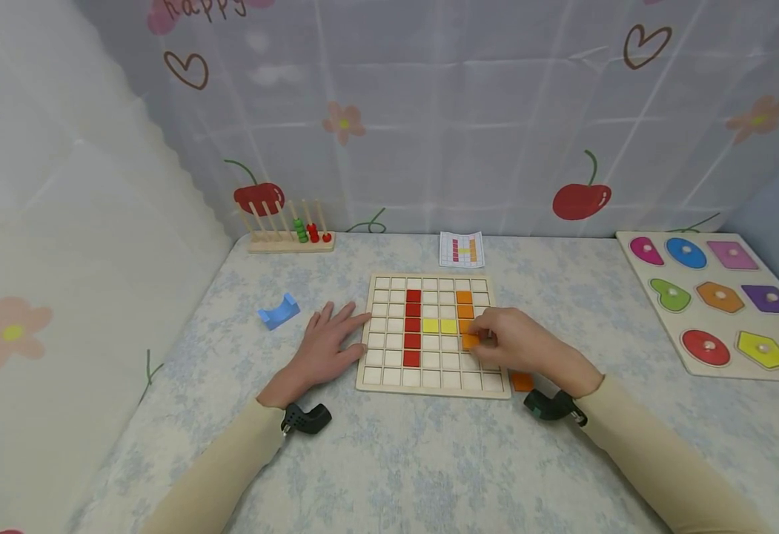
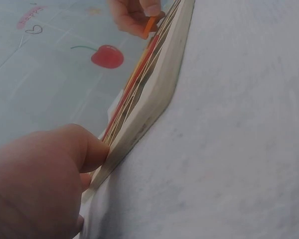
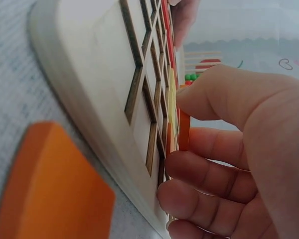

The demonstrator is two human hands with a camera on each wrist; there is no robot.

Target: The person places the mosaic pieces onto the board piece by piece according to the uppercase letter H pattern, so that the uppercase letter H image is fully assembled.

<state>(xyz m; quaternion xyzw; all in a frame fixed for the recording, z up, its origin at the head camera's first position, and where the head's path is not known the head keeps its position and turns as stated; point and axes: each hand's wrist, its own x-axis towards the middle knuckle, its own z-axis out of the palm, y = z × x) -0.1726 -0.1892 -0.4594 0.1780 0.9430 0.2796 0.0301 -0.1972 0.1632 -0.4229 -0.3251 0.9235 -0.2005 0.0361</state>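
A wooden grid board (image 1: 433,382) lies flat on the table, with a red column of square tiles (image 1: 412,325), two yellow tiles (image 1: 439,325) and an orange column (image 1: 465,298) set in its cells. My right hand (image 1: 519,337) pinches an orange square tile (image 3: 185,132) between thumb and fingers, just over the board's right side below the orange column. Another orange tile (image 1: 522,382) lies on the cloth by the board's lower right corner, partly under the right wrist. My left hand (image 1: 325,345) rests with spread fingers, its fingertips and thumb touching the board's left edge.
A small pattern card (image 1: 461,250) lies behind the board. At the back left stands a peg rack with beads (image 1: 291,243), and nearer is a blue curved piece (image 1: 279,311). A knobbed shape puzzle (image 1: 683,297) lies at the right. Patterned cloth walls surround the table.
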